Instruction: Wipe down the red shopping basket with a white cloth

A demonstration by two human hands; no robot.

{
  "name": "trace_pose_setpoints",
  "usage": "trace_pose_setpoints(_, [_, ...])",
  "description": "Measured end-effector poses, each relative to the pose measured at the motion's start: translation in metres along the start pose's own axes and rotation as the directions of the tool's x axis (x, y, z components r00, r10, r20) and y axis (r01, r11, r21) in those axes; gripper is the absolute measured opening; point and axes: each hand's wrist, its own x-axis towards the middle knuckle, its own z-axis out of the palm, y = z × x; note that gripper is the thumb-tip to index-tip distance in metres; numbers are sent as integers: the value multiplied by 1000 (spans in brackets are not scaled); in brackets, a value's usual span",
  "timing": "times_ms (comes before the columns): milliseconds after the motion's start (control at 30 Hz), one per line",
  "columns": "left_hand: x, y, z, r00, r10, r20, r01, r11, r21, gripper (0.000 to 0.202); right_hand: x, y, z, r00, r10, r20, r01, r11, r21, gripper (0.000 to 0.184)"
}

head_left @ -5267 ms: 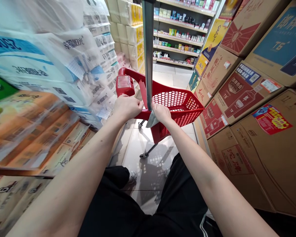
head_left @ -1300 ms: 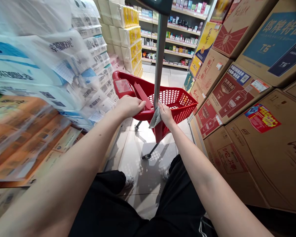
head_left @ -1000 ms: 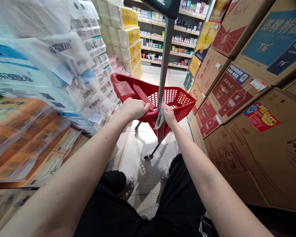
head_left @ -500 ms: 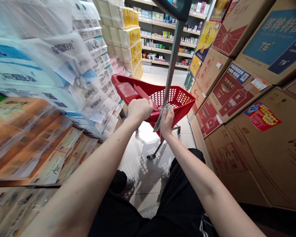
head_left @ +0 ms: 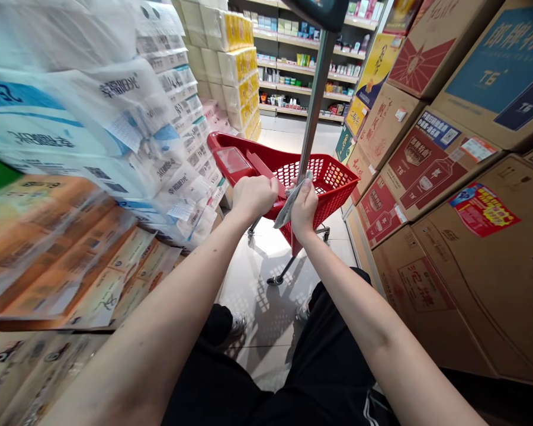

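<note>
Cloth (head_left: 288, 207), in right grip (head_left: 304, 208), at pole (head_left: 313, 112)

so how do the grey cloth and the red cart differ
The grey cloth is small and creased; the red cart is far larger and rigid-looking. The cart's sides are full of holes; the cloth shows none. The cloth is in the right hand; the cart stands on wheels, gripped by the left hand. Each is held by one hand.

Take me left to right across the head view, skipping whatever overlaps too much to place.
Orange packs → left hand's grip → grey cloth → right hand's grip → brown carton with the red-and-yellow sticker.
</note>
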Motion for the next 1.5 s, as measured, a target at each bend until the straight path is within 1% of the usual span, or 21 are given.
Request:
trace_pose_setpoints(67, [0, 1, 1, 1000, -20, -5, 20, 1000, -6, 61, 8, -4, 4, 996, 58, -70, -51, 994, 99, 57])
trace_pose_setpoints(100, [1, 1, 2, 1000, -27, -8, 27, 1000, -10, 61, 12, -6, 5, 995, 71, -71, -61, 990, 128, 55])
trace_pose_setpoints(133, [1, 2, 2, 999, -33, -14, 33, 999, -15, 61, 16, -8, 5, 997, 59, -45, -52, 989, 135, 54])
trace_pose_setpoints(200, [1, 2, 2, 999, -39, -27, 39, 999, -28, 61, 21, -9, 2, 1000, 4, 4, -5, 995, 97, 49])
trace_pose_setpoints(300, [1, 3, 3, 998, -36, -43, 34, 999, -43, 62, 22, -5, -4, 995, -87, 42, 87, 996, 1, 38])
trace_pose_setpoints(400, [0, 4, 3, 998, -30, -52, 28, 999, -41, 62, 19, 3, -8, 993, -104, 62, 108, 993, -52, 33])
trace_pose_setpoints(567, [-2, 3, 4, 998, 20, -55, -22, 999, -33, 63, 15, 18, -12, 991, -41, 124, 55, 993, -107, 34])
trace_pose_setpoints(767, [-2, -1, 7, 996, 24, -80, -28, 998, -48, 66, 11, 26, -20, 984, -64, 168, 89, 985, -145, 34])
trace_pose_setpoints(933, [0, -3, 7, 998, 25, -57, -28, 997, -68, 66, 13, 31, -26, 971, -46, 235, 78, 988, -132, 37])
trace_pose_setpoints(1033, [-1, -4, 5, 999, 13, -42, -16, 997, -74, 65, 18, 28, -32, 944, -7, 329, 29, 998, -63, 37])
trace_pose_setpoints(1133, [-1, -3, 2, 1000, -14, -26, 12, 997, -74, 64, 22, 23, -39, 892, 12, 451, -36, 998, 45, 37])
trace_pose_setpoints(1200, [-2, -3, 0, 999, -28, -18, 27, 997, -78, 63, 23, 22, -42, 872, 8, 489, -60, 994, 91, 38])
trace_pose_setpoints(1367, [-4, -1, -4, 999, -45, -6, 44, 995, -93, 60, 20, 28, -44, 888, -16, 459, -22, 997, 76, 38])
trace_pose_setpoints(1500, [-1, -1, -2, 1000, -18, 3, 18, 996, -93, 60, 20, 30, -44, 883, -65, 465, 47, 998, 50, 39])
